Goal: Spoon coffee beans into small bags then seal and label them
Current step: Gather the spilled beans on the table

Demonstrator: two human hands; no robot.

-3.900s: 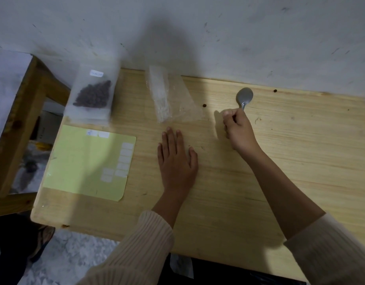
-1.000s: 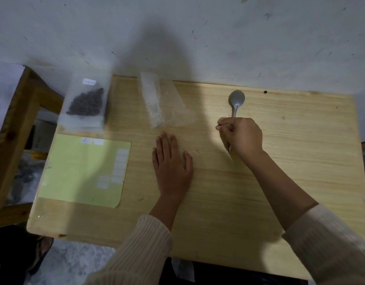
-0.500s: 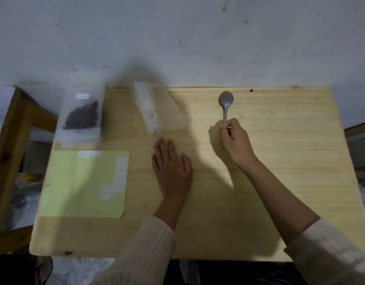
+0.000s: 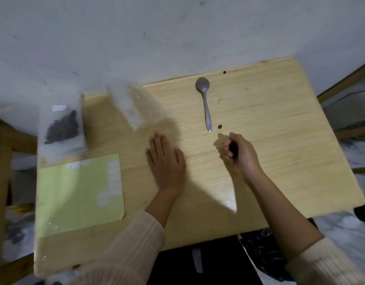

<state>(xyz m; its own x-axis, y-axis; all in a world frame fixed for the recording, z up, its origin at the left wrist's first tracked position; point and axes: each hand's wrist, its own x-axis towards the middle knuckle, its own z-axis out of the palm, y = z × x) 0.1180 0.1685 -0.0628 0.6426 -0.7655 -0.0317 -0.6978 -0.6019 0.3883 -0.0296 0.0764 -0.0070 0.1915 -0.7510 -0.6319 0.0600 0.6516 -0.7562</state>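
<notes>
1. Head view: spoon [image 4: 205, 103] now lies free on table [image 4: 280, 161], bowl toward wall; half a sec ago the right hand [image 4: 240, 155] was pinching its handle.
2. Right hand has pulled back just below handle tip, fingers loosely curled, nothing clearly in them. Left hand [image 4: 165, 159] still flat, fingers spread, holding nothing.
3. Stray bean [image 4: 219, 126] beside handle.
4. Filled bag [image 4: 61, 126] at far left, empty bags [image 4: 136, 105] near wall, label sheet [image 4: 78, 194] below. Scooping looks paused or finished; prob. bag or label next.
</notes>
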